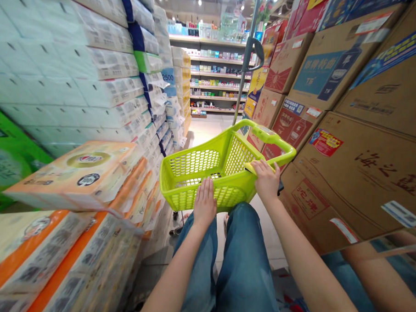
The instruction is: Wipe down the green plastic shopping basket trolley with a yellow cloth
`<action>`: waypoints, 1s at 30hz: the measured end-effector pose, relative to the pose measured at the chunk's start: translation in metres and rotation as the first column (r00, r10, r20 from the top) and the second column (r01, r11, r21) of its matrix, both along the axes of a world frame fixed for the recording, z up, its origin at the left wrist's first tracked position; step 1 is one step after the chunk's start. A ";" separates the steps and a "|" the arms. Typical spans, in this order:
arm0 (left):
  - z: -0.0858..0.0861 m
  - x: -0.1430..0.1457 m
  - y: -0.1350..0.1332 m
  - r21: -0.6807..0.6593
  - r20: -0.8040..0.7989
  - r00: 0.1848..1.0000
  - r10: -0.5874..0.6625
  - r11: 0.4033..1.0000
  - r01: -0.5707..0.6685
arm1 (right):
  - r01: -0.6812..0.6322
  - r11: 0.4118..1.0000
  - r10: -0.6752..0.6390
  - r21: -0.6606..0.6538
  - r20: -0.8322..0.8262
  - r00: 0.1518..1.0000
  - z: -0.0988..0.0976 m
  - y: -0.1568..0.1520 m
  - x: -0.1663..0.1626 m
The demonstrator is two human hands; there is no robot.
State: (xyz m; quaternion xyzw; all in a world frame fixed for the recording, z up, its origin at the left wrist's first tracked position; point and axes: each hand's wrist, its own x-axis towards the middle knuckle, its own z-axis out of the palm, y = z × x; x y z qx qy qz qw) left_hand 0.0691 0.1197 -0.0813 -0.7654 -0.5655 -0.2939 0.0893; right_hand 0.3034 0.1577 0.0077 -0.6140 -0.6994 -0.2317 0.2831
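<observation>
A lime-green plastic shopping cart [194, 164] with slotted sides stands tilted in front of my knees, its push handle [280, 147] toward the upper right. Small dark wheels show below it. My left hand [205, 204] lies against the cart's near side, fingers stretched out and together. At the right end of the near rim, my right hand [265, 179] is closed over the edge. A yellow piece [250, 168] pokes out under its fingertips, and something dark shows behind the wrist; I cannot make out either. The cart's floor is partly hidden by its near wall.
Tall stacks of tissue packs [77, 72] line the left, with orange-and-cream packs [86, 169] jutting out low. Cardboard cartons [366, 167] form a wall on the right. A grey pole [246, 61] with a hook rises behind the cart. Stocked shelves [218, 73] stand at the aisle's far end.
</observation>
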 end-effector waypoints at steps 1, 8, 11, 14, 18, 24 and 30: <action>0.000 -0.003 0.001 0.003 -0.001 1.000 0.001 1.000 -0.001 | -0.001 1.000 0.001 0.005 -0.006 1.000 0.000 -0.002 -0.004; -0.001 -0.025 0.011 0.032 -0.028 0.998 0.048 0.998 -0.047 | -0.022 1.000 0.022 0.000 -0.030 0.999 0.005 -0.018 -0.031; -0.002 -0.034 0.015 0.054 -0.022 0.997 0.071 0.996 -0.070 | -0.033 0.999 0.032 -0.020 -0.023 0.999 0.008 -0.025 -0.043; -0.004 -0.043 0.019 0.079 -0.003 0.995 0.098 0.992 -0.097 | -0.055 0.998 0.054 -0.034 -0.020 0.998 0.010 -0.033 -0.054; -0.006 -0.049 0.019 0.114 0.009 0.994 0.106 0.988 -0.106 | -0.066 0.997 0.065 -0.039 -0.030 0.997 0.013 -0.042 -0.063; -0.006 -0.047 0.014 0.114 0.021 0.994 0.104 0.988 -0.105 | -0.072 0.996 0.071 -0.057 -0.011 0.997 0.010 -0.047 -0.060; -0.003 -0.051 0.015 0.131 0.022 0.998 0.062 0.989 -0.065 | -0.112 0.994 0.113 -0.019 0.075 0.991 0.007 -0.051 -0.028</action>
